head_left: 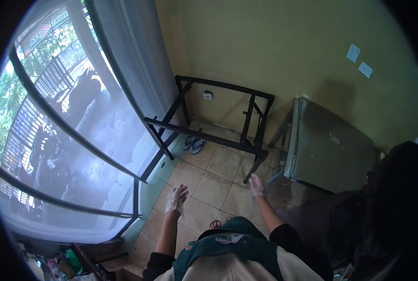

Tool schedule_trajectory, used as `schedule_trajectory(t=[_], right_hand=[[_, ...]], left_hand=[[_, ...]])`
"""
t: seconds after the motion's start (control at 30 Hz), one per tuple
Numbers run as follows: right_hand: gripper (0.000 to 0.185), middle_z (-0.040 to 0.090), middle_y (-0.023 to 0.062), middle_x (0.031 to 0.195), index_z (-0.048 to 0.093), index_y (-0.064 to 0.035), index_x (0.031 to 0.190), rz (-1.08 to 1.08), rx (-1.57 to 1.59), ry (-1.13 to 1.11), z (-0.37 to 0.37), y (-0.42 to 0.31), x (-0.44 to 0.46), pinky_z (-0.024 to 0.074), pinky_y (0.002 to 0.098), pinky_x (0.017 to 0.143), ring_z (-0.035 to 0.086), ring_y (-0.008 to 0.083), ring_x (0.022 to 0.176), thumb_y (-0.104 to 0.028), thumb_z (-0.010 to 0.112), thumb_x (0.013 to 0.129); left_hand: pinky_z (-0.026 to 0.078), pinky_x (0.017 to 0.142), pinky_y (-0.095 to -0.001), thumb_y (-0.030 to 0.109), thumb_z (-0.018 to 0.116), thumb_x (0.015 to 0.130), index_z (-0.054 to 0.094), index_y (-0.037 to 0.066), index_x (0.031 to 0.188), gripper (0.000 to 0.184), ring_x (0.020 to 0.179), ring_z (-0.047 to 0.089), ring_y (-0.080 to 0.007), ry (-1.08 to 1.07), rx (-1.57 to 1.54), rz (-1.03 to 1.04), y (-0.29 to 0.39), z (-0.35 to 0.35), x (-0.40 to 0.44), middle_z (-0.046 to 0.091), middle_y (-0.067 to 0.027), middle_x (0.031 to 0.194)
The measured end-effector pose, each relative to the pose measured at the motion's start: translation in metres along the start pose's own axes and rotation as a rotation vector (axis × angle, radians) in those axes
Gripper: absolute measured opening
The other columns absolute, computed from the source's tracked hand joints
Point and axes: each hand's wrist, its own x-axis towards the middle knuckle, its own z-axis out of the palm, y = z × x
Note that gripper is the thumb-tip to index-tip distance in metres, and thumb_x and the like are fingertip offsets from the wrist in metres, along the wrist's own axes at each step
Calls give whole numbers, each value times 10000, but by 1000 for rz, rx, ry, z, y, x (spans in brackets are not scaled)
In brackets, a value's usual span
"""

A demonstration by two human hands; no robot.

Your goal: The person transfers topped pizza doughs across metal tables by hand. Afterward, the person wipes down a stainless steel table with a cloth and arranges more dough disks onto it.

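My left hand [176, 199], in a clear plastic glove, is held out over the tiled floor with its fingers apart and nothing in it. My right hand [257, 185], gloved the same way, is raised beside the lower end of a leg of a black metal frame [209, 136]; whether it touches the leg is unclear. Its fingers look stretched out, with no object visible in them. The frame has no top and stands against the yellow wall, in front of both hands. A pair of flip-flops [194, 144] lies on the floor by the frame.
A grey-topped table [333, 147] stands to the right. Large windows with a sheer curtain [143, 56] line the left side. A socket [208, 95] is on the wall behind the frame. Dark fabric [321, 220] fills the lower right, and assorted items lie at the lower left.
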Motion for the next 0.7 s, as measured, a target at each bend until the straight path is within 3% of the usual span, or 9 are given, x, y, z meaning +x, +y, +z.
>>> schedule_trajectory(t=[0.07,0.17,0.2,0.27,0.33,0.4,0.5,0.6,0.7], right_hand=[[524,509,177,1192,463,-57,1209,-445,-371,119,-7,-67,16,377,400,939,479,339,1106,-259,657,766],[621,491,156,1223,458,-90,1238,-609,-831,199,-7,-136,56,358,417,961,457,333,1134,-277,713,703],[621,491,156,1223,458,-90,1238,-604,-830,207,-3,-144,76,358,417,961,457,333,1134,-277,713,703],[765,517,154,1184,414,-69,1272,-252,-967,-73,4,-144,121,378,387,951,461,334,1127,-277,773,629],[743,560,162,1116,468,-70,1203,-255,-995,-85,12,-140,156,423,389,896,510,340,1074,-359,784,596],[672,604,164,1027,513,-71,1100,-45,-1042,-406,10,-156,177,463,403,829,566,345,976,-432,767,594],[462,628,147,922,557,-74,968,-164,-1072,-416,15,-123,186,484,422,751,602,328,871,-389,707,665],[338,624,132,897,582,-76,913,-207,-1081,-403,15,-118,176,484,416,719,605,316,849,-312,670,689],[257,621,128,885,594,-84,864,-142,-1043,-360,26,-96,179,481,423,703,601,313,839,-261,641,684]], left_hand=[[419,768,-295,334,533,877,464,81,1218,431,936,569,-190,-14,-76,-90,3,5,50,578,-70,1130],[400,817,-323,383,536,863,430,106,1259,495,1004,542,-206,-31,-88,-156,9,20,121,552,-74,1180],[400,817,-323,383,536,863,430,106,1259,495,1004,542,-206,-36,-81,-156,10,26,143,552,-74,1180],[368,869,-371,465,557,827,377,111,1304,622,1078,493,-244,-9,-99,-179,16,36,188,489,-94,1259],[342,906,-402,504,566,804,331,111,1332,698,1119,461,-275,40,-89,-229,23,44,228,452,-106,1290],[317,944,-433,543,574,781,285,112,1359,776,1161,429,-306,85,-71,-300,29,47,263,416,-118,1321],[210,1031,-506,625,574,731,158,109,1403,943,1269,309,-357,135,-107,-344,44,55,314,303,-145,1390],[187,1046,-517,620,514,773,146,96,1411,903,1299,273,-340,172,-113,-343,63,77,345,270,-121,1421],[362,911,-506,530,493,834,448,75,1227,603,1075,476,-283,180,-31,-265,82,119,373,506,-113,1168]])
